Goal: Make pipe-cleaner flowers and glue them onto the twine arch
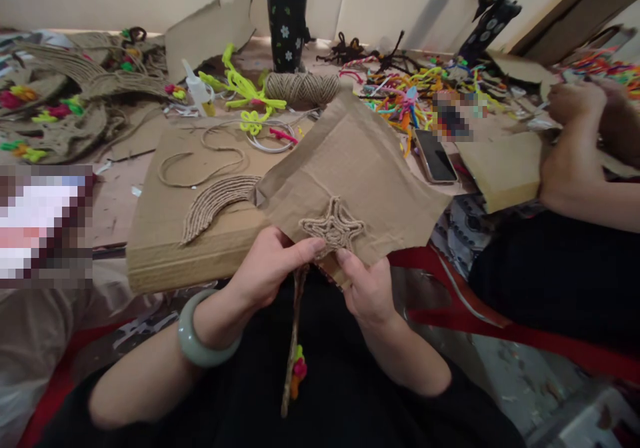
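Observation:
Both my hands grip the near edge of a piece of brown cardboard (350, 148), thumbs on top and other fingers underneath. A star shape of coiled twine (334, 225) lies on it near that edge. The thumb of my left hand (270, 265) presses by the star's lower left point, and the thumb of my right hand (367, 285) by its lower right. Below the cardboard a thin twig (295, 341) hangs down, with a small pink, green and orange decoration (299, 368) near its lower end. Where the twig's top is held is hidden.
Beyond my hands lie a cardboard sheet (150, 228) bearing a twine arch (220, 201), a spool of twine (303, 88), a glue bottle (199, 91), yellow pipe cleaners (243, 91) and a phone (435, 157). Another person's arm (575, 148) is at the right.

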Demonstrator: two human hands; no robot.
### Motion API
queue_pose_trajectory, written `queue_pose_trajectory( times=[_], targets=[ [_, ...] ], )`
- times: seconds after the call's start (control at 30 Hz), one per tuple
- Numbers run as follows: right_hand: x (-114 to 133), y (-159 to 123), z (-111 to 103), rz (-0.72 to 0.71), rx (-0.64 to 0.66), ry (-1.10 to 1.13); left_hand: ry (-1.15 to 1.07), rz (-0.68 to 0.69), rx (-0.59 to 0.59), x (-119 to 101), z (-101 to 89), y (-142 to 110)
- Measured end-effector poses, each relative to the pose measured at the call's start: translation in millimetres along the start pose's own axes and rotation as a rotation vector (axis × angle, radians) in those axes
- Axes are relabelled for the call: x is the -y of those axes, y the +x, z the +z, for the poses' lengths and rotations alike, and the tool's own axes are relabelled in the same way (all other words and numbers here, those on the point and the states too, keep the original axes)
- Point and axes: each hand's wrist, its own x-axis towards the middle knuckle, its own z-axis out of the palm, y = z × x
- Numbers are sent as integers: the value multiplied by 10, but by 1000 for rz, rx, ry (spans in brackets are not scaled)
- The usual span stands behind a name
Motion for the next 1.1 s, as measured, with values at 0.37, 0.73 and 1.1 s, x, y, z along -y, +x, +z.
queue_pose_trajectory(
  times=[0.37, 0.73, 1.1],
  targets=[
    [-57, -15, 22, -101, -9, -42, -60, -40, -52, 59, 29, 15],
    [-98, -12, -283, -95, 310, -55, -105, -85, -235, -17, -7, -41],
    [322, 1533, -1131, -338, 8, -1342, -166, -20, -386, -36, -100, -81]
  ],
)
